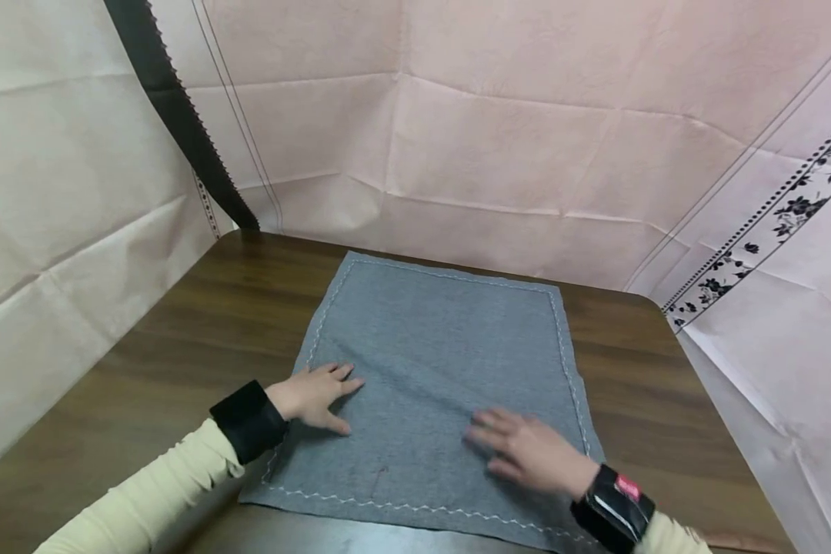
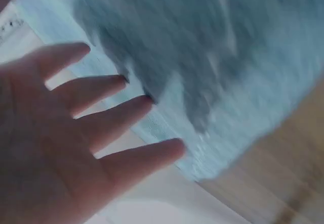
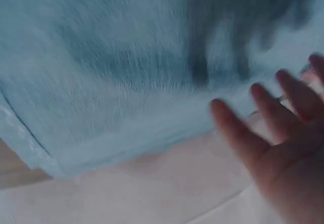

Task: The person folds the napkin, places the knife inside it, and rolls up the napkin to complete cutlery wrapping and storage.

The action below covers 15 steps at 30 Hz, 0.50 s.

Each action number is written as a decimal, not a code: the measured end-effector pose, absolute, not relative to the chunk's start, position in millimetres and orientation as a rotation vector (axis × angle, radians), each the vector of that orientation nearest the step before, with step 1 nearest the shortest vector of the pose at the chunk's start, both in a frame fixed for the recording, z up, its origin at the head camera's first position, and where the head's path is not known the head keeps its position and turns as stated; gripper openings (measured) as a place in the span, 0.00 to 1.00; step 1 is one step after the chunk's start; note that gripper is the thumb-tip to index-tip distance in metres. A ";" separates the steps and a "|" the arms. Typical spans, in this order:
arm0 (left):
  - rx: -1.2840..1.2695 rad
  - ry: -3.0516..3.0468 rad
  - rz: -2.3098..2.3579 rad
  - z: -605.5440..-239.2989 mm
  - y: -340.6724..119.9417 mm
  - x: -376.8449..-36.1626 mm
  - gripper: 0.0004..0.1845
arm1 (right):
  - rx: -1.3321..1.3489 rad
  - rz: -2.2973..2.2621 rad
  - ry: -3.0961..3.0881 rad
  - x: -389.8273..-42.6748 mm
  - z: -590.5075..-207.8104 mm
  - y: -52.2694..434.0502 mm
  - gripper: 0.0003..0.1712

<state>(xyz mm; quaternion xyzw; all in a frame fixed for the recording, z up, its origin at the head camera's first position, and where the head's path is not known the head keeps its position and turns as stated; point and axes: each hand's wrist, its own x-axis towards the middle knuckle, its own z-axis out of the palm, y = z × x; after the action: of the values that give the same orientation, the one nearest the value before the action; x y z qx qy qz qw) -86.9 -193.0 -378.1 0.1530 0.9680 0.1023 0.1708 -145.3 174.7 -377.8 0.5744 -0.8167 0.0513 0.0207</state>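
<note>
Pink creased sheeting (image 1: 512, 146) encloses the work area on three sides, with a black scalloped strip (image 1: 180, 115) hanging at the left and a floral border print (image 1: 769, 246) at the right. It forms a plain backdrop behind a dark wooden table (image 1: 180, 331).

A grey cloth (image 1: 436, 369) lies spread flat near the middle of the table, roughly square, with a pale zigzag stitch line running just inside its edges. Its near edge sits close to the table's front edge, within reach of both arms.

The left hand (image 1: 315, 396) rests palm down on the cloth near its left edge, fingers straight and spread, pointing toward the centre. It grips nothing; judging by this posture, the flat contact pins that side so the fabric does not slide.

The right hand (image 1: 526, 450) lies palm down on the near right part of the cloth, fingers extended and loosely together. It appears blurred, consistent with a sweeping stroke across the surface, probably to flatten creases. It holds nothing.

Both wrist views are heavily blurred. The left wrist view shows spread fingers (image 2: 106, 90) over blue-grey fabric (image 2: 228, 57); the right wrist view shows extended fingers (image 3: 238, 130) beside the same fabric (image 3: 111, 67). Finer detail cannot be read.

Cream sleeves with black wrist bands cover both forearms.
</note>
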 end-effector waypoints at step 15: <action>0.469 2.728 0.395 -387.6 -200.8 -61.3 0.49 | 1.069 0.246 -3.317 -235.7 -402.6 215.4 0.51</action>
<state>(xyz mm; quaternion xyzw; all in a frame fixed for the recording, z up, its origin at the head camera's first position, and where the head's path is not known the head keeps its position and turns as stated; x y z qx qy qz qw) -61.3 -200.8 -387.6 0.1651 0.9611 0.1391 0.1721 -235.7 215.4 -402.6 0.3012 -0.9347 0.0694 -0.1752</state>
